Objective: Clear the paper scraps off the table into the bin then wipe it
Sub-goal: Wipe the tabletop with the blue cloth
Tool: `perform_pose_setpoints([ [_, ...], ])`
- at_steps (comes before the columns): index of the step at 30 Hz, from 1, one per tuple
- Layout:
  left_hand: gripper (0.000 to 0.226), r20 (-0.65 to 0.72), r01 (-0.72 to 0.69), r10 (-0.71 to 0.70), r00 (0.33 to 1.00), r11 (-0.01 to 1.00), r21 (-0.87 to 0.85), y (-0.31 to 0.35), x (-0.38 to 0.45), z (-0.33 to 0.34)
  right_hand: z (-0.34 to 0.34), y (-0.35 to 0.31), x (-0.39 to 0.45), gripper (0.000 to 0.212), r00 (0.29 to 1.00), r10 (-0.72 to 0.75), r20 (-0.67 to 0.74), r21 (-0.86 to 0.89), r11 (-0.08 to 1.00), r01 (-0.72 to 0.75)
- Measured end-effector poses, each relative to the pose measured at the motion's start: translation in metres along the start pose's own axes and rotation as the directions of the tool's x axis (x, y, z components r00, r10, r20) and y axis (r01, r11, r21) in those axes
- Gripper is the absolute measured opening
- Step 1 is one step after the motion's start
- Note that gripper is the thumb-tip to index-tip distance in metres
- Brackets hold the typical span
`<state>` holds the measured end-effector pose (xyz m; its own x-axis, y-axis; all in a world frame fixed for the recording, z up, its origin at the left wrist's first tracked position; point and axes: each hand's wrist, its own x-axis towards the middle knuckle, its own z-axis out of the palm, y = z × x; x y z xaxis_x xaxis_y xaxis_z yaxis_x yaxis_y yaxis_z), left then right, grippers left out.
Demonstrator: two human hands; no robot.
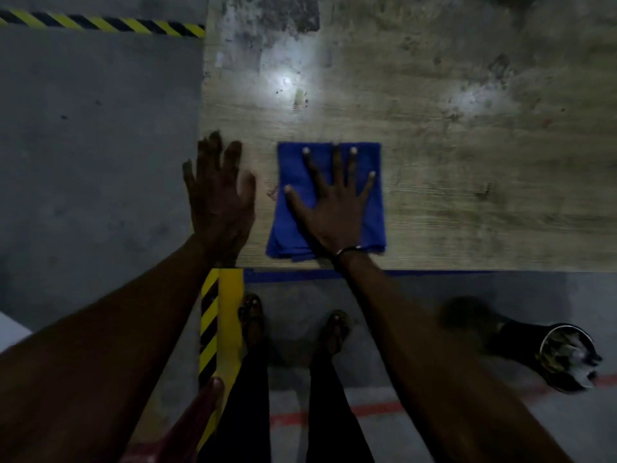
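Where the wooden table (434,145) meets its near edge, centre of frame: blue cloth (334,195), folded to a rectangle, layered edges showing at lower left corner. Long axis up-frame, away from the body. Right hand (330,208) flat on it, 5 fingers splayed wide. Left hand (218,192) just beside, at table's left edge, fingers straight, motion-blurred; contact with the surface hard to tell. Bin (564,355) on floor at lower right, dark, scraps inside indistinct. Scene dim.
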<state>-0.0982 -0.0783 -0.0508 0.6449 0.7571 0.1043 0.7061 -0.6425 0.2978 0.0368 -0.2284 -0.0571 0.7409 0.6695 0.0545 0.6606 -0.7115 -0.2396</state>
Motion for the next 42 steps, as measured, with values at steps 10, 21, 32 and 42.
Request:
perform_pose_setpoints([
  [10, 0.058, 0.000, -0.003, 0.003, 1.000, 0.999, -0.051, -0.018, 0.006, -0.006, -0.010, 0.002, -0.026, 0.078, 0.997, 0.059, 0.041, -0.051, 0.997, -0.056],
  [21, 0.061, 0.052, -0.025, 0.034, 0.998, 0.984, -0.176, -0.019, 0.012, -0.013, 0.000, -0.062, -0.037, 0.077, 0.997, 0.012, 0.076, -0.034, 0.999, -0.010],
  [32, 0.057, 0.003, -0.026, 0.027, 1.000, 0.974, -0.226, -0.021, 0.012, -0.004, 0.007, -0.036, 0.043, 0.082, 0.980, 0.195, 0.027, -0.076, 0.978, -0.193],
  [42, 0.057, 0.015, -0.021, 0.022, 1.000, 0.996, -0.087, -0.017, 0.010, -0.011, -0.012, 0.004, 0.003, 0.080, 0.974, 0.217, 0.057, -0.052, 0.975, -0.215],
])
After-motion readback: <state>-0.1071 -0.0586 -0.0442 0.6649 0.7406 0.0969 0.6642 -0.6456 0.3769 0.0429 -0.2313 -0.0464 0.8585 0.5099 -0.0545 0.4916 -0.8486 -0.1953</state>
